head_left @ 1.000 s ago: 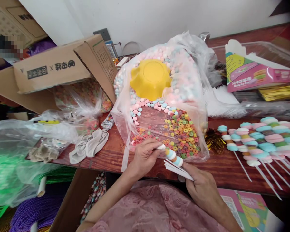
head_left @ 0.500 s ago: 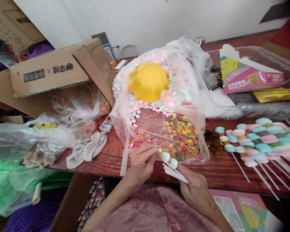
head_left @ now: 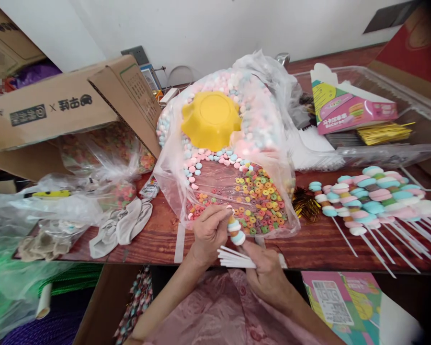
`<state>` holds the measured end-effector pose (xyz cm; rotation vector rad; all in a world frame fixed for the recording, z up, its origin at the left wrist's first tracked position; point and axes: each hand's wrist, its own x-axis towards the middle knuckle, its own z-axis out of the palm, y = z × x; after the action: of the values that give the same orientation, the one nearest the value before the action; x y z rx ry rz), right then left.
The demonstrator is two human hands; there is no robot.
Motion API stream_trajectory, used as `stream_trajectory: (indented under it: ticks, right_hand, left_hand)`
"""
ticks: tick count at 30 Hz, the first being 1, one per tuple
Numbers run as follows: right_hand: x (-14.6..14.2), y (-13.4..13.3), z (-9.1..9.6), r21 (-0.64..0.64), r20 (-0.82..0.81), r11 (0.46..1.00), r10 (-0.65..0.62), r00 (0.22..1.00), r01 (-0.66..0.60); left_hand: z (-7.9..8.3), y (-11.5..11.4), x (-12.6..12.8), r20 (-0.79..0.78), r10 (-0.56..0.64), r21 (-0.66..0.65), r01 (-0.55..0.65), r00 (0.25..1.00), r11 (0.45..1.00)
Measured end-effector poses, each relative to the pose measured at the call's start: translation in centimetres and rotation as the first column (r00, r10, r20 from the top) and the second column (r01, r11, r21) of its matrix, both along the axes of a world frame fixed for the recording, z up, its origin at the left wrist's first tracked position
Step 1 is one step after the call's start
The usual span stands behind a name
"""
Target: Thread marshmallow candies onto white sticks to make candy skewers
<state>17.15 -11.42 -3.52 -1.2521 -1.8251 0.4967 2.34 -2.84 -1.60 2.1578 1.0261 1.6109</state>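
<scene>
My right hand (head_left: 267, 268) is closed around a bundle of white sticks (head_left: 233, 258) and the lower end of a candy skewer (head_left: 234, 229). Blue, white and orange-brown pieces are stacked along that skewer, which stands tilted toward my left hand (head_left: 209, 235). There the fingers pinch a small pale candy (head_left: 229, 208) at the skewer's top, partly hidden by the fingertips. Just beyond both hands lies an opened clear plastic bag (head_left: 172, 177). Fruit-coloured ring candies (head_left: 262, 191) and pastel candies (head_left: 197, 160) show on it, under and around an upturned yellow bowl (head_left: 213, 117).
Several filled candy skewers (head_left: 377, 199) lie at right beside gold tinsel (head_left: 305, 206). Behind them, a clear tray (head_left: 362, 155) holds a printed paper carton (head_left: 355, 110) and gold ties (head_left: 384, 133). At left stand a cardboard box (head_left: 57, 108) and grey cloth gloves (head_left: 120, 227).
The whole view has shifted slightly. My right hand has swung the sticks and skewer closer to my left hand, and the skewer now stands more upright. The left fingers still pinch near its top.
</scene>
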Motion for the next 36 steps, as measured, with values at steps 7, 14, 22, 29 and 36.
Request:
stream_trajectory:
  ticks: [7,14,22,29,36]
  right_hand:
    - [-0.8,0.5,0.1,-0.168,-0.197,0.985,-0.058,0.979,0.024]
    - [1.6,1.0,0.1,-0.190,-0.066,0.981,-0.063,0.996,0.050]
    - [4.2,-1.1,1.2,-0.183,-0.042,0.971,-0.163,0.986,0.152]
    - [16.0,-2.4,3.2,0.117,0.493,0.640,-0.701,0.515,0.759]
    - [20.1,-1.4,1.7,0.155,0.640,0.625,-0.654,0.404,0.765]
  left_hand:
    - [-0.8,0.5,-0.4,-0.099,-0.005,0.015,0.007,0.995,1.000]
    - [-0.7,0.8,-0.7,0.139,0.020,-0.382,0.035,0.990,0.923]
    - [-0.4,0.3,2.0,0.053,-0.201,-0.229,0.208,0.978,0.951]
    - [-1.7,0.0,0.7,0.092,-0.120,-0.416,0.148,0.989,0.897]
    - [-1.6,0.0,0.5,0.020,-0.135,-0.274,0.135,0.991,0.952]
